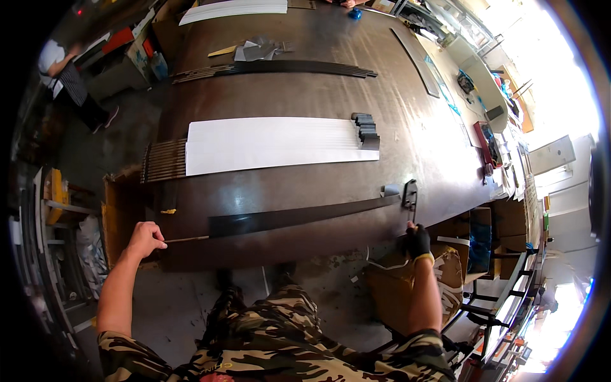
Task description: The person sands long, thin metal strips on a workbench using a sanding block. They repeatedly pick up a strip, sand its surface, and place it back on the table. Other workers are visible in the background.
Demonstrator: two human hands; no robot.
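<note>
My left hand [146, 239], bare, pinches the end of a thin rod [188, 240] at the table's near left. From that rod a long black strip [286, 218] runs right along the near part of the table, narrowing toward its far end. My right hand [417, 243], in a dark glove, is closed round the handle of a black open-framed tool [409, 196]. The tool stands beside the strip's right end; whether they touch I cannot tell. A small grey piece [390, 190] lies just left of it.
White strips [273, 146] with rods at the left and dark ends at the right lie mid-table [299, 95]. Beyond them is a bundle of dark strips [273, 68]. A cardboard box [121, 204] stands by the left edge. Another person [67, 83] stands far left.
</note>
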